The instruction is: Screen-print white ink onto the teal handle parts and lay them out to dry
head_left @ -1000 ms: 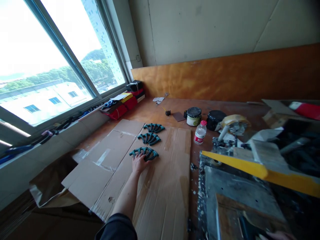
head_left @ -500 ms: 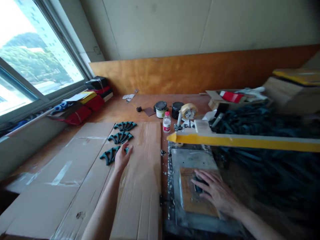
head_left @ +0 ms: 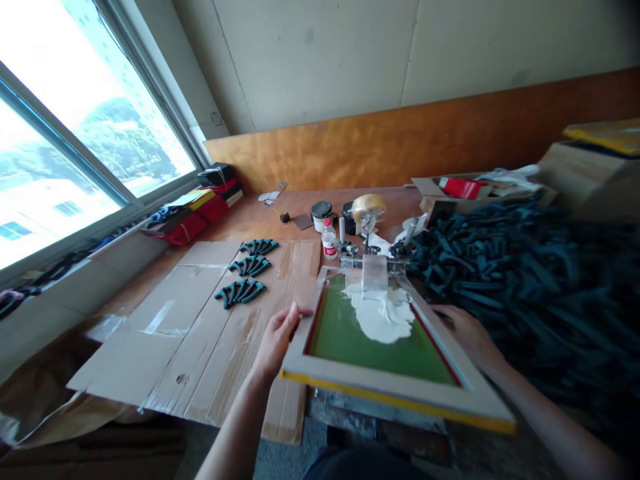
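A screen-printing frame (head_left: pixel 395 395) lies in front of me, with a pale frame and a green mesh (head_left: pixel 335 320). A thick patch of white ink (head_left: pixel 383 320) spreads over the mesh, and a clear squeegee block (head_left: pixel 375 275) stands in it. At the frame's left edge is my left hand (head_left: pixel 277 339), thumb and forefinger closed on the rim. My right hand (head_left: pixel 467 337) is at the right edge, fingers curled at the rim, partly hidden and slightly blurred. The board and the dark piece beneath are hidden by the frame.
Three rows of dark curved handles (head_left: pixel 241 292) lie on flattened cardboard (head_left: pixel 200 333) at left. To the right rises a large pile of dark plastic parts (head_left: pixel 525 280). A bottle (head_left: pixel 329 240), an ink jar (head_left: pixel 321 215) and a tape roll (head_left: pixel 369 208) stand behind the frame's hinge clamps.
The raised frame has come down over the base plate. My left hand has left the handle rows for its left edge; my right hand has left the wooden board for its right edge.
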A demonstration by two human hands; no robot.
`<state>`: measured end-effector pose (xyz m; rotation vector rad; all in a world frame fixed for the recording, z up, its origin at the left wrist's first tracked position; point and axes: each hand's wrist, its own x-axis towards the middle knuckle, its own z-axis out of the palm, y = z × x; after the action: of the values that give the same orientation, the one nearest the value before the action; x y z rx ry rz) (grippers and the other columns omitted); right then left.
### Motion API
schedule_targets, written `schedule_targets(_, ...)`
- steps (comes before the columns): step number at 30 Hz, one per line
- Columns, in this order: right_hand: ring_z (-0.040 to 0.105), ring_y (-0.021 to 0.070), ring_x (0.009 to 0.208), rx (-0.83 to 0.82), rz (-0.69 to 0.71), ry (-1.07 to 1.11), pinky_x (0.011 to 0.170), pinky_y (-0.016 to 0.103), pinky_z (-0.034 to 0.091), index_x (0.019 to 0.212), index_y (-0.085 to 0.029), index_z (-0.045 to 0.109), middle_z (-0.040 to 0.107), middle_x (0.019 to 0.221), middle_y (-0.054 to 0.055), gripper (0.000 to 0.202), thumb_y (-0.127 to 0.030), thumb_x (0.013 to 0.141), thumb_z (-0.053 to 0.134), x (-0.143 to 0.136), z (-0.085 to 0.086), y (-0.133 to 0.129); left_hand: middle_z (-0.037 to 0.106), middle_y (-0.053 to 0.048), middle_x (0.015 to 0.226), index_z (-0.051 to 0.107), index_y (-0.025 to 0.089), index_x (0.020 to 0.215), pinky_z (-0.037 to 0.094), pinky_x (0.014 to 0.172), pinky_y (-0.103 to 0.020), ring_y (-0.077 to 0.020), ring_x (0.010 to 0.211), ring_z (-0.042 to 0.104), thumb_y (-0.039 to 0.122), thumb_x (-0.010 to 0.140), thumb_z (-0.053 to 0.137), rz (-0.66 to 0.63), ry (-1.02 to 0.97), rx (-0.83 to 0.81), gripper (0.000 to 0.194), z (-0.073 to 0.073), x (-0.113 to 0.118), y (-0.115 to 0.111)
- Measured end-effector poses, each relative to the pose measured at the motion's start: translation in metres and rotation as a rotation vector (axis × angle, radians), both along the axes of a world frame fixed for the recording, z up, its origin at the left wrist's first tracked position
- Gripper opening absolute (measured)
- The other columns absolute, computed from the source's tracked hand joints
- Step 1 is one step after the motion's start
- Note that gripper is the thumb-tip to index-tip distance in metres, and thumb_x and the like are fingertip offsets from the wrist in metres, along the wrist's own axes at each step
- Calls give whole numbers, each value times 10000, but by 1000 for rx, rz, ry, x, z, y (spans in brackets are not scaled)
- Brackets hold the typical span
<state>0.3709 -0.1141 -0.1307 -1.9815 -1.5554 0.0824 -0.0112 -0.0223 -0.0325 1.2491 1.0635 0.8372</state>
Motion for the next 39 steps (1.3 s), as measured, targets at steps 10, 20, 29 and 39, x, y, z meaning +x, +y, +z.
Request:
schedule_targets(10,574,254,1022,-171,335,-317,846,340,485,1011,-189,590,615,1055,89,284,-230,758,711,-88,45,74,495,63,608,428,149,1426,349,533,-214,-99,555,452,603,764,615,-22,230,-37,824,-159,-9,-17)
schedule_targets(20,591,216,852,-193,283,-483,696,282,420,974,-159,583,642,881,77,162,-105,838,515,-91,25,40,581,15,675,541,148,1327,392,583,-228,-136,634,526,584,792,586,-30,247,-55,692,-162,-11,-17)
schedule_targets(29,549,198,829,-164,882,-422,679,288,411,835,-172,587,632,843,56,140,-77,799,491,-97,25,-5,592,11,704,569,140,1279,402,593,-236,-134,632,531,583,808,554,-63,237,-62,647,-163,-12,-17)
schedule_targets(39,570,218,863,66,798,-394,733,325,471,901,-155,636,640,869,86,205,-84,805,469,-102,8,-13,598,9,670,597,116,1227,390,560,-237,-140,604,538,546,789,572,-32,241,-74,615,-157,-7,-18)
